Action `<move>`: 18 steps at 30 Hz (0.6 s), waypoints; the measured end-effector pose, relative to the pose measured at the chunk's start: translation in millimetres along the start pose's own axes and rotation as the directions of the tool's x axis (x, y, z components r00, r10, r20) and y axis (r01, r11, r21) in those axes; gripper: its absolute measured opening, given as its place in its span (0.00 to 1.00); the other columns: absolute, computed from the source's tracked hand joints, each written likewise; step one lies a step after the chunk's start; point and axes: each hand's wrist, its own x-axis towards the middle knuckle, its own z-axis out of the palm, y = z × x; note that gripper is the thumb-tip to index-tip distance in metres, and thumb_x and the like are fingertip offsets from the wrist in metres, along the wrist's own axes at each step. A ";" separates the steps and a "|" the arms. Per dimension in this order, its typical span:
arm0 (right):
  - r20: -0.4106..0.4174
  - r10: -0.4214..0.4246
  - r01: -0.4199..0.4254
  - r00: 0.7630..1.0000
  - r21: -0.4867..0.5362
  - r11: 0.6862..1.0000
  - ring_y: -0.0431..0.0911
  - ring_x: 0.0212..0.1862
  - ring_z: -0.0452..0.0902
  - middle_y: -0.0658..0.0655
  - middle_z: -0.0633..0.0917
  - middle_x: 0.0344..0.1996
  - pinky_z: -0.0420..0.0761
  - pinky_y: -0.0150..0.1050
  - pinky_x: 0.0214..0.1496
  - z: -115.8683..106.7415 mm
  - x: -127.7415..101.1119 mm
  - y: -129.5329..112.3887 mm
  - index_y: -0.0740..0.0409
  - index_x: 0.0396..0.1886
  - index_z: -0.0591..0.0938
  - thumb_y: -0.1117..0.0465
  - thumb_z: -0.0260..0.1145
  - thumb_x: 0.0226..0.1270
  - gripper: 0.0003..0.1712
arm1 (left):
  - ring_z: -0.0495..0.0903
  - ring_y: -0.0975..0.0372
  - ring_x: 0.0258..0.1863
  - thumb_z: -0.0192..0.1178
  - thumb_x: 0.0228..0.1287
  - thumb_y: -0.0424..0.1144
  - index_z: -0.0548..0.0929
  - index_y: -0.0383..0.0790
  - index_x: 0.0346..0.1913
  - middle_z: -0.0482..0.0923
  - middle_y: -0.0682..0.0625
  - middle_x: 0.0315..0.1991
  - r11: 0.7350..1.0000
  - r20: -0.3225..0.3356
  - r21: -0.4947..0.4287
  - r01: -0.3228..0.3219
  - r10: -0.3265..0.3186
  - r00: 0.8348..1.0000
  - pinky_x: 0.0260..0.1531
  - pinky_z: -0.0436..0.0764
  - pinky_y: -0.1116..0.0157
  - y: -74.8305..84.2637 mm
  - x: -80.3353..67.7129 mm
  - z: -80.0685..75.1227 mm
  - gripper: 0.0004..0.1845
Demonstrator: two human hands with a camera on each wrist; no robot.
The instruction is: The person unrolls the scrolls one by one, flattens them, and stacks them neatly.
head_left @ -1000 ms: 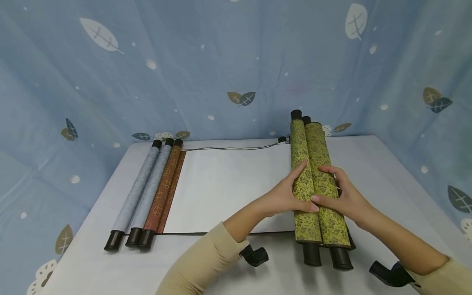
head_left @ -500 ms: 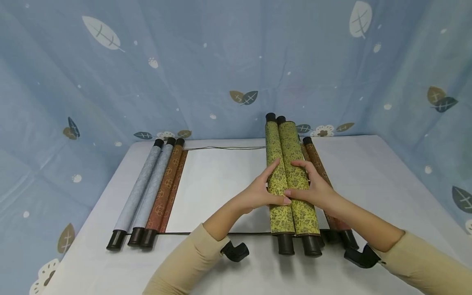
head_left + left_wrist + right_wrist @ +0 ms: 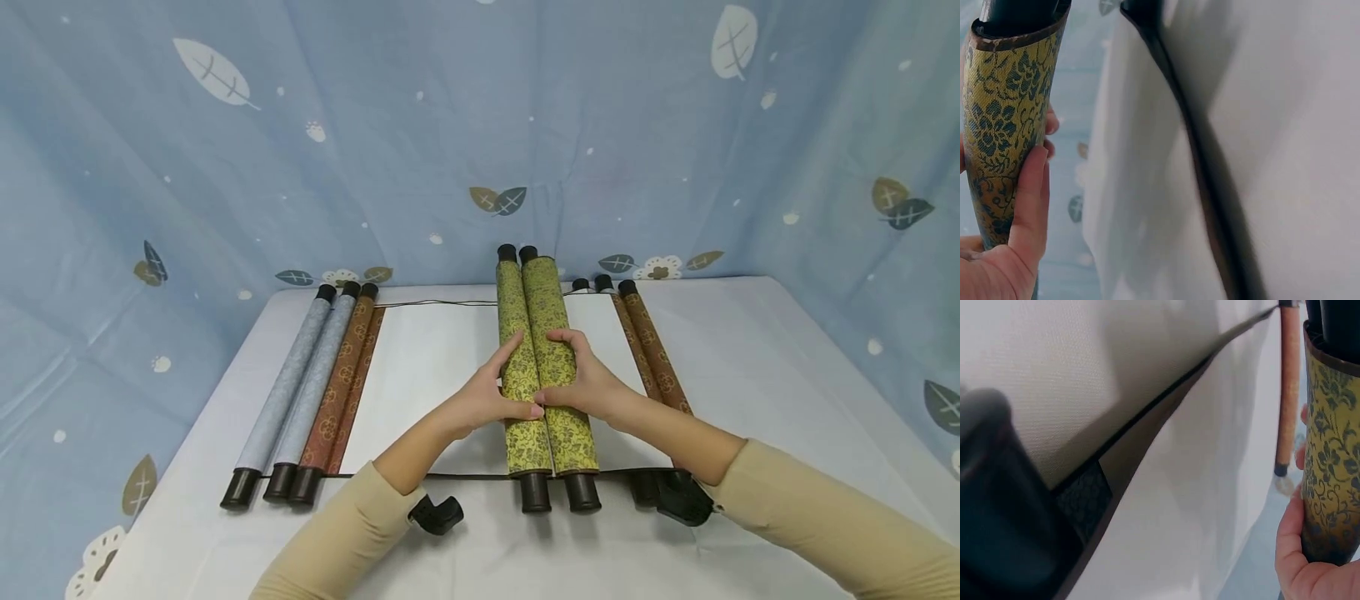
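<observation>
My left hand [image 3: 477, 404] grips the left roll of a yellow flower-patterned scroll [image 3: 555, 350] with dark rod ends, thumb on the near side. The right roll lies against it, held in my right hand [image 3: 592, 387]; the two thumbs nearly meet. The paired rolls are held over an unrolled white scroll [image 3: 435, 375] with brown patterned borders. In the left wrist view, fingers show behind the yellow roll [image 3: 1007, 137]. The right wrist view also has fingers curled round the yellow roll [image 3: 1335, 450].
At the left, brown roll [image 3: 341, 375] and two pale blue rolls [image 3: 288, 383] lie side by side. A brown roll [image 3: 656, 350] lies at the right, with more dark rod ends [image 3: 603, 283] beside its far end. A blue leaf-print curtain [image 3: 420, 125] hangs behind the white table [image 3: 780, 375].
Both hands have carried the yellow scroll leftward, from over the right-hand rolls to over the middle of the white sheet. The brown roll at the right has come into view.
</observation>
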 end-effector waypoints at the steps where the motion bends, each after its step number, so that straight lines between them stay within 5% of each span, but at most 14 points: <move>1: 0.003 -0.001 0.001 1.000 -0.005 1.000 0.65 0.72 0.36 0.64 0.46 0.72 0.51 0.68 0.64 3.0 2.3 0.3 0.56 0.71 0.47 0.62 0.71 0.56 0.52 | 0.34 0.50 0.74 0.72 0.51 0.37 0.45 0.68 0.74 0.35 0.55 0.76 1.000 -0.001 0.000 0.000 0.000 1.000 0.64 0.53 0.40 -2.0 -1.0 -2.2 0.56; 13: 0.050 0.068 -0.064 0.996 -0.063 0.996 0.64 0.66 0.59 0.69 0.54 0.69 0.62 0.60 0.63 34.1 34.8 7.1 0.58 0.70 0.45 0.66 0.70 0.54 0.52 | 0.34 0.47 0.74 0.72 0.46 0.30 0.47 0.61 0.75 0.36 0.50 0.76 0.993 -0.082 -0.035 0.109 -0.112 0.990 0.62 0.45 0.35 -25.3 -3.4 -18.8 0.58; 18: 0.051 0.110 -0.106 0.993 -0.069 0.992 0.63 0.67 0.58 0.72 0.56 0.68 0.62 0.59 0.63 37.1 45.6 6.5 0.58 0.70 0.46 0.68 0.70 0.53 0.53 | 0.35 0.44 0.73 0.72 0.48 0.31 0.46 0.58 0.75 0.36 0.46 0.76 0.991 -0.084 -0.023 0.132 -0.134 0.987 0.63 0.47 0.35 -30.1 -0.7 -26.0 0.57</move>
